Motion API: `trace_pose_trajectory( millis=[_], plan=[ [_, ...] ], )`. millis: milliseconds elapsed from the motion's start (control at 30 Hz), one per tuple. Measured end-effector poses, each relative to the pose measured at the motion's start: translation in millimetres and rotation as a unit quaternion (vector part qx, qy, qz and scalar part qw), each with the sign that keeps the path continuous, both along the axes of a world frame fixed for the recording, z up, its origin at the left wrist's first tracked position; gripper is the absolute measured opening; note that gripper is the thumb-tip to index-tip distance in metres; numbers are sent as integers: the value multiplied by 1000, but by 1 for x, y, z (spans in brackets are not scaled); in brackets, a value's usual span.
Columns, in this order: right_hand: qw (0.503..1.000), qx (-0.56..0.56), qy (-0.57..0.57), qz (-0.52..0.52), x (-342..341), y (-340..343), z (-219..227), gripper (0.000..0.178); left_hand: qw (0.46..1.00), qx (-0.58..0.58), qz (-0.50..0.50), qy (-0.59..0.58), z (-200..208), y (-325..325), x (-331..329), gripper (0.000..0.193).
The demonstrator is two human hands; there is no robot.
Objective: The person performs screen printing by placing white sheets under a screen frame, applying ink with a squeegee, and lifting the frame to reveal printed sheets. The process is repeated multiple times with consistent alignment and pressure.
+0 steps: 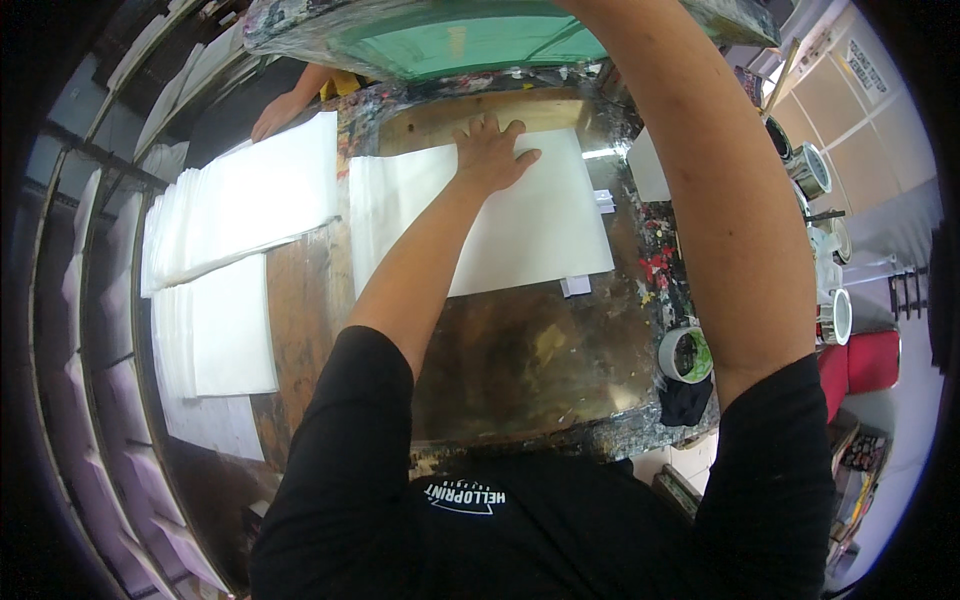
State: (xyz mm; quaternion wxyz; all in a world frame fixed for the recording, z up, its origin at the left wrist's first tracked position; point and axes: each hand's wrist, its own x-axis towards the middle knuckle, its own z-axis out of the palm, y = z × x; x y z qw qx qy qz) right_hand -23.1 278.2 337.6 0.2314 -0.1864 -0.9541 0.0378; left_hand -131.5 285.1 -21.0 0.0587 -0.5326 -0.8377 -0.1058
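My left hand (pixel 488 155) lies flat with fingers spread on the upper edge of a white paper piece (pixel 535 215). The piece rests on a dark, glossy printing board (pixel 520 370), and layered folds show along its left side. Two small white paper tabs, one by its right edge (pixel 604 201) and one by its lower edge (pixel 576 286), sit against it. My right arm (pixel 745 200) reaches up past the top of the picture, so its hand is hidden. Above the board, a screen-printing frame (pixel 460 45) with green mesh stands raised and tilted.
Two stacks of white paper pieces (pixel 245 195) (pixel 235 330) lie at left. Beyond them rests another person's hand (pixel 275 115). Wire racks (pixel 85 300) line the far left. A tape roll (pixel 685 355), a black cloth (pixel 686 400) and paint cans (pixel 808 170) are at right.
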Motion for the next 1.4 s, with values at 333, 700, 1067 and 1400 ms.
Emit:
trace_pose_trajectory(
  millis=[333,700,1067,1400],
  plan=[
    [994,45,77,56,16,5,-22,80,943,211,36,-255,82,-114,-2,70],
    [986,28,-84,143,76,-28,-167,59,788,331,83,-513,134,-248,97,74],
    [982,-69,-158,82,149,-85,-277,36,953,179,154,-188,11,-283,127,113],
    [994,24,-94,49,1,19,-306,25,945,198,149,-215,16,-286,128,115]
  ],
)
